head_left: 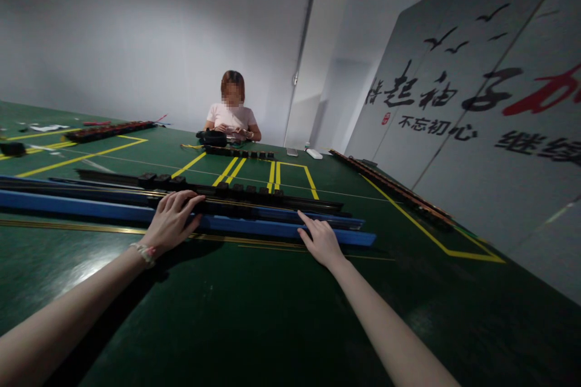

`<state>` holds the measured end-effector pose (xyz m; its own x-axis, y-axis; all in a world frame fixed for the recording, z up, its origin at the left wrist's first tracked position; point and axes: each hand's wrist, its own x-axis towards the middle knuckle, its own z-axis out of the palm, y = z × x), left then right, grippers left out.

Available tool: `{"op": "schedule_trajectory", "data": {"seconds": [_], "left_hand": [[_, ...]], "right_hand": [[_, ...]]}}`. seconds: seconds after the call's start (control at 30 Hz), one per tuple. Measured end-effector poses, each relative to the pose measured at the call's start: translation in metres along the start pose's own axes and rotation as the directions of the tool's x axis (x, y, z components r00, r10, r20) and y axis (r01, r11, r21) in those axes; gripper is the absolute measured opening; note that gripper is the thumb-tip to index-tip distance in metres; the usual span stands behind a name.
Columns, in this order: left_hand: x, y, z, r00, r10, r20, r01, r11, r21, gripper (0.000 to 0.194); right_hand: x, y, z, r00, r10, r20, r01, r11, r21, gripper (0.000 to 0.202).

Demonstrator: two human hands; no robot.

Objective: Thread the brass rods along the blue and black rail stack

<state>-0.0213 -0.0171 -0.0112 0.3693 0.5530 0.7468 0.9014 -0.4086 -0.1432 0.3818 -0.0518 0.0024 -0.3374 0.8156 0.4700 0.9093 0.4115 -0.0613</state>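
Where left hand (pixel 171 221) rests, blue strip (pixel 258 227) hidden, left end cropped

the green table (pixel 254 320) lies open nearest; beyond, a blue rail (pixel 254 227) and black strip (pixel 238 191) bar low passage.

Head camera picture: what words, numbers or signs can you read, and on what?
"起袖子": big black writing on the grey panelled wall with birds; character before unclear.
"不忘初心 继续": smaller black writing there; last character partly cut off.
Large red character there: cut off, not readable whole.
Small red seal there: too small to read.
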Motion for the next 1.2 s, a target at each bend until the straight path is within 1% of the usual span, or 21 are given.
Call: {"op": "schedule_trajectory", "data": {"seconds": [0.17, 0.27, 0.37, 0.47, 0.53, 0.6, 0.7, 0.8, 0.93, 1.03, 1.13, 1.2], "left_hand": [[-0.0012, -0.0075, 0.0006, 0.998, -0.061, -0.027, 0.061, 0.998, 0.009, 0.038], [-0.0014, -0.0075, 0.0001, 0.998, -0.042, -0.036, 0.042, 0.999, 0.0, 0.04], [-0.0009, -0.0044, -0.0002, 0.998, 0.058, -0.03, -0.06, 0.997, -0.044, 0.051], [-0.0005, -0.0018, 0.0017, 0.98, 0.199, 0.025, -0.197, 0.977, -0.086, 0.062], [-0.0006, -0.0013, 0.0039, 0.969, 0.239, 0.06, -0.233, 0.968, -0.094, 0.064], [-0.0011, -0.0012, 0.0059, 0.971, 0.228, 0.066, -0.221, 0.971, -0.093, 0.064], [-0.0022, -0.0007, 0.0073, 0.982, 0.184, 0.044, -0.179, 0.979, -0.093, 0.063], [-0.0029, 0.0007, 0.0073, 0.994, 0.103, 0.021, -0.101, 0.991, -0.083, 0.061], [-0.003, 0.0014, 0.0072, 1.0, 0.021, -0.001, -0.021, 0.998, -0.053, 0.051], [-0.0031, 0.0002, 0.0077, 0.999, -0.01, -0.042, 0.008, 1.0, -0.03, 0.046], [-0.0037, -0.0011, 0.008, 0.997, -0.022, -0.078, 0.021, 1.0, -0.02, 0.046], [-0.0039, -0.0011, 0.0075, 0.997, -0.015, -0.08, 0.013, 0.999, -0.031, 0.048]], "right_hand": [[-0.0005, 0.0005, 0.0005, 1.0, -0.003, -0.005, 0.003, 1.0, 0.011, 0.049], [-0.0003, -0.0002, -0.0001, 1.0, 0.008, -0.001, -0.008, 1.0, 0.021, 0.048], [0.0001, -0.0016, -0.0014, 1.0, 0.016, 0.009, -0.016, 1.0, 0.026, 0.048], [0.0003, -0.0023, -0.002, 1.0, 0.016, 0.011, -0.016, 1.0, 0.022, 0.047], [0.0003, -0.0018, -0.0016, 1.0, 0.011, 0.004, -0.011, 1.0, 0.015, 0.047], [0.0002, -0.0006, -0.0006, 1.0, -0.001, -0.006, 0.001, 1.0, 0.003, 0.046], [0.0003, 0.0011, 0.001, 1.0, -0.017, -0.016, 0.017, 1.0, -0.008, 0.045], [0.0006, 0.0011, 0.0011, 1.0, -0.012, -0.008, 0.013, 1.0, 0.007, 0.044], [0.0008, -0.001, -0.0007, 1.0, 0.004, 0.006, -0.004, 1.0, 0.031, 0.044], [0.0006, -0.0023, -0.0019, 1.0, 0.014, 0.013, -0.014, 0.999, 0.04, 0.043], [0.0001, -0.0024, -0.002, 1.0, 0.014, 0.01, -0.014, 0.999, 0.032, 0.043], [-0.0002, -0.0022, -0.0016, 1.0, 0.01, 0.007, -0.01, 1.0, 0.029, 0.043]]}}
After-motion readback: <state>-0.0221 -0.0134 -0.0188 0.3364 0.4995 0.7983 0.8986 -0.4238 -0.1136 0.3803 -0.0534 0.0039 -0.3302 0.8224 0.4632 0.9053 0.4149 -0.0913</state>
